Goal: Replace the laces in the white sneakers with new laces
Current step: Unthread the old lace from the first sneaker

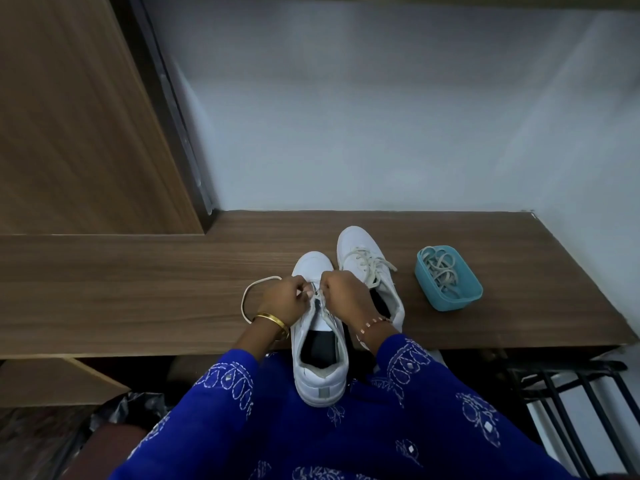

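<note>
A white sneaker (pixel 318 362) lies with its heel on my lap and its toe on the wooden table edge. My left hand (pixel 282 301) and my right hand (pixel 341 294) meet over its eyelets, each pinching a piece of white lace (pixel 318 296). A loose loop of that lace (pixel 250 295) trails onto the table to the left. The second white sneaker (pixel 363 265) stands to the right, laced with a cream lace. A teal plastic tub (pixel 467 299) further right holds a pile of cream laces (pixel 443 271).
The wooden table (pixel 138 289) runs left to right against a pale wall (pixel 381 116). A wooden panel (pixel 69 116) rises at the back left. A black metal rack (pixel 571 393) stands below the table on the right.
</note>
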